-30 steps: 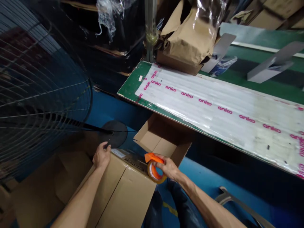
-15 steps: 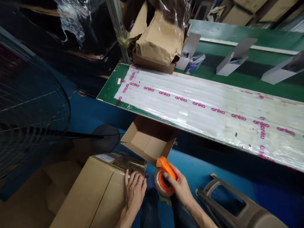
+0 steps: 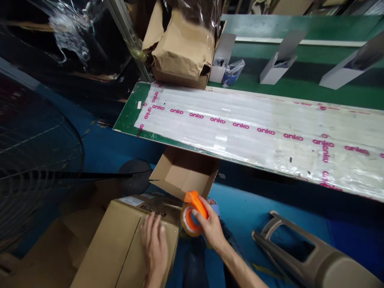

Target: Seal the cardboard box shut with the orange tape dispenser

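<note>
Closed carton being pressed and taped, near left.

Left hand [image 3: 155,245] is lying flat, fingers spread, on the cardboard box [image 3: 120,244], gripping nothing. Right hand [image 3: 210,226] is curling around the orange tape dispenser [image 3: 191,214], holding it against the box's far right corner. An open carton [image 3: 183,173] is sitting just beyond, under the taped green table [image 3: 132,114]; a floor fan [image 3: 36,160] is standing left.
</note>
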A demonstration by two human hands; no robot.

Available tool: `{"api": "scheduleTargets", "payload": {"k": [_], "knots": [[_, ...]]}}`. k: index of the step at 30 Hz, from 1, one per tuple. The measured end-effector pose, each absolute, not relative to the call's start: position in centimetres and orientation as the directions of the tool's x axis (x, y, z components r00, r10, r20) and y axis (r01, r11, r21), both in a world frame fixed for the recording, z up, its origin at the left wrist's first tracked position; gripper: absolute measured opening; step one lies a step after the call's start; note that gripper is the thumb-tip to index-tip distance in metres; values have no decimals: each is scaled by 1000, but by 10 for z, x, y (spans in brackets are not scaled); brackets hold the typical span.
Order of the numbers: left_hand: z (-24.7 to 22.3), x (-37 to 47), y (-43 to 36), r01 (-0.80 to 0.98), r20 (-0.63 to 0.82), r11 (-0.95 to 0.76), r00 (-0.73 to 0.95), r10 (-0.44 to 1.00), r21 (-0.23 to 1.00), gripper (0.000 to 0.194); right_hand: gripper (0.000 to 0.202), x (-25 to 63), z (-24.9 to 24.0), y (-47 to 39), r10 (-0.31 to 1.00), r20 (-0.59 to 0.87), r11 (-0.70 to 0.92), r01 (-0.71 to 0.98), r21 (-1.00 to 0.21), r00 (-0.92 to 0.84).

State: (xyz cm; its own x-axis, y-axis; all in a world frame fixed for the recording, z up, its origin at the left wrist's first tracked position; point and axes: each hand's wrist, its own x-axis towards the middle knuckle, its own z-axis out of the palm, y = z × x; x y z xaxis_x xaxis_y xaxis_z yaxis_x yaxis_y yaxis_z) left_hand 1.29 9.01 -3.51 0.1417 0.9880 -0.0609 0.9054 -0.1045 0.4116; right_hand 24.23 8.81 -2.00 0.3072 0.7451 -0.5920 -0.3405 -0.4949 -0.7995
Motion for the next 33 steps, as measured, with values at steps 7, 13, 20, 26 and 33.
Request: {"api": "scheduleTargets", "payload": {"k": [7,13,20,26,33], "knots": [[-50,-51,50,995,-86,-48,55,995,83,74,65,231,-46,101,750,-640,-588,-272,-762,170],[-52,-32,50,995,13,-45,44,999,93,73,68,244,-28,126,816,-560,-539,-158,-827,145],[-49,-27,48,996,113,-47,38,993,81,72,64,224,-34,132,836,-548,-537,-160,-828,28],[-51,-27,43,998,117,-40,33,993,56,73,64,228,-38,147,834,-549,-551,-125,-825,-53],[-58,-50,35,994,169,-105,103,980,0,68,64,141,-48,205,847,-521,-532,-125,-838,-109]]}}
